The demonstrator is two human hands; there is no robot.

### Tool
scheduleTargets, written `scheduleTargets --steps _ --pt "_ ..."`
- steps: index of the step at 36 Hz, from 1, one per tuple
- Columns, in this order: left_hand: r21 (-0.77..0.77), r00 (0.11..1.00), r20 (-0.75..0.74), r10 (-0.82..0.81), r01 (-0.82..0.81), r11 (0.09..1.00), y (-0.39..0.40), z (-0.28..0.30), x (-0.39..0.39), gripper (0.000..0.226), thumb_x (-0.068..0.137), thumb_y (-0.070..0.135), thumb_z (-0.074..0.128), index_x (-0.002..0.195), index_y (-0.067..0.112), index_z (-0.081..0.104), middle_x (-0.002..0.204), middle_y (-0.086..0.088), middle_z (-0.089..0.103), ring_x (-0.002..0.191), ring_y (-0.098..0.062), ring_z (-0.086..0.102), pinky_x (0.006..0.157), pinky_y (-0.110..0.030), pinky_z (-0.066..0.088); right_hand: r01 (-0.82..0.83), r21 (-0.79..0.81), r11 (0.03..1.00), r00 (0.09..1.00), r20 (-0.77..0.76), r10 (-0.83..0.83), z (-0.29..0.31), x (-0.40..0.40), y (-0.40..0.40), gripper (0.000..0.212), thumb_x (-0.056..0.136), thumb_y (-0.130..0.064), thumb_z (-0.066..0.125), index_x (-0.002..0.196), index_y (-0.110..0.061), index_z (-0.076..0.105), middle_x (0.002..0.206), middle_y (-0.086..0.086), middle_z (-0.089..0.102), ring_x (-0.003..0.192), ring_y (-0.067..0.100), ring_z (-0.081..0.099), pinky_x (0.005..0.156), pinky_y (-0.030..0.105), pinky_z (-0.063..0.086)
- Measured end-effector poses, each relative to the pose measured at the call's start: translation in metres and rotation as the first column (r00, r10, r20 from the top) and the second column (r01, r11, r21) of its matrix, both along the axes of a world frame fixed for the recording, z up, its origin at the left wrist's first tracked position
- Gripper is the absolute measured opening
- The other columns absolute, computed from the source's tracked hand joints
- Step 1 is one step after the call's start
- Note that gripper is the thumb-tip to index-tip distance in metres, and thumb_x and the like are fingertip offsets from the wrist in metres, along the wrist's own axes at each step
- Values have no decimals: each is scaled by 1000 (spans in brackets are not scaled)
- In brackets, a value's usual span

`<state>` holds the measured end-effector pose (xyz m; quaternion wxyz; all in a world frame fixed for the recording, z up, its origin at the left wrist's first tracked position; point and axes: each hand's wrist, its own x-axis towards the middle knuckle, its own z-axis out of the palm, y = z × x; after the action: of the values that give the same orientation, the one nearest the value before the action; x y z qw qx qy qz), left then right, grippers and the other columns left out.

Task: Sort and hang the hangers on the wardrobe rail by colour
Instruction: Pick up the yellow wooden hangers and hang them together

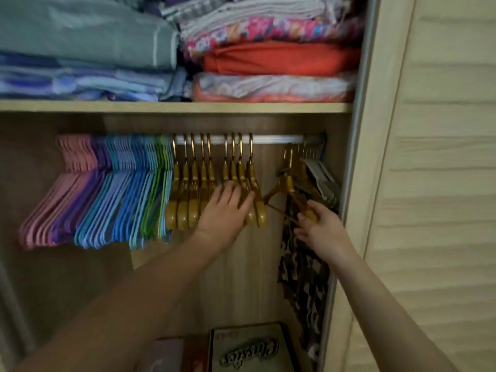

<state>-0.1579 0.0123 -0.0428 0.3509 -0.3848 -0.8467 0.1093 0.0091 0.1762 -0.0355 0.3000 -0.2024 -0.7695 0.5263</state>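
— Right hand first: its grip is clenched round the end of a golden-brown wooden hanger, thumb on top, fingers curled underneath. That hanger is tilted, its hook up near the rail at the right end; whether the hook sits on the rail I cannot tell.

— And the left hand?

— Its grip is released: fingers fairly straight and spread, lying against the lower arms of the hanging wooden hangers. It touches them, it does not hold any.

— Where do the hangers stand on the rail?

— From the left: pink hangers, then purple hangers, then a long run of blue hangers with green hangers near its right end. Just beside those come the wooden ones, in two small clusters with brass-coloured hooks over the rail. Between the second cluster and the tilted hanger the rail is bare metal.

— Anything at the far right?

— A few more hooks crowd the rail's end, carrying pale hangers that are too blurred to describe. Below the right hand hangs a dark patterned garment.

— And around the rail?

— A wooden shelf directly above it carries folded linen in stacks. On the wardrobe floor lies a box with lettering on its lid. A slatted door stands on the right.
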Motion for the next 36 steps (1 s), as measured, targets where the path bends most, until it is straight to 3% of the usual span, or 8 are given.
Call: scheduleTargets --steps 3,7,12,16,20,24,29,36 --pt "-57 1000 15 5 -4 998 -1 2 -4 82 101 42 50 163 17 1 168 -18 15 157 -39 6 127 -57 11 -19 71 997 1000 2 18 15 -21 10 59 100 -31 54 155 -33 33 141 -4 57 118 18 62 103 43 53" --pt "-52 999 53 -3 5 999 -5 3 -8 85 98 38 54 162 14 3 168 -18 14 157 -39 6 124 -60 19 -36 63 997 999 -22 38 33 -44 12 58 102 -25 55 156 -28 33 140 -3 57 122 19 60 107 45 50" --pt "-58 996 89 9 -4 998 -7 6 -10 85 98 29 57 162 14 3 169 -15 11 156 -38 11 119 -60 30 -83 29 996 996 -33 84 46 -69 14 59 102 -34 55 156 -30 31 150 -2 49 135 22 51 113 49 43" --pt "-73 998 58 5 -1 997 -11 11 -13 84 98 25 58 161 14 4 168 -17 12 156 -39 13 119 -59 31 -101 25 995 995 -16 101 45 -82 8 58 103 -36 52 157 -27 31 150 -1 48 135 22 49 114 48 42" --pt "-70 999 40 0 3 998 -18 7 -19 77 100 17 53 162 9 7 168 -20 9 155 -40 14 123 -49 30 -98 64 993 995 42 95 32 -90 2 48 104 -36 50 151 -29 41 137 -2 57 126 20 55 111 48 45" --pt "-32 1000 23 8 -7 999 -22 9 -20 70 103 12 46 162 4 9 168 -22 11 154 -40 19 124 -47 29 -144 126 982 988 79 135 24 -97 -6 48 105 -37 49 152 -30 40 145 -3 53 134 20 49 114 49 41" --pt "-52 999 26 42 -41 998 -26 12 -17 61 105 14 36 160 1 14 167 -25 13 153 -43 21 123 -50 28 -213 145 966 976 83 202 26 -104 -20 39 106 -36 47 144 -29 48 127 -9 60 125 16 56 106 38 46" --pt "-12 997 53 61 -60 998 -34 11 -16 74 103 16 49 161 1 5 167 -24 11 153 -42 20 124 -48 28 -201 125 972 977 101 189 19 -111 -20 52 102 -45 50 151 -30 40 145 -3 54 136 23 49 113 52 42"
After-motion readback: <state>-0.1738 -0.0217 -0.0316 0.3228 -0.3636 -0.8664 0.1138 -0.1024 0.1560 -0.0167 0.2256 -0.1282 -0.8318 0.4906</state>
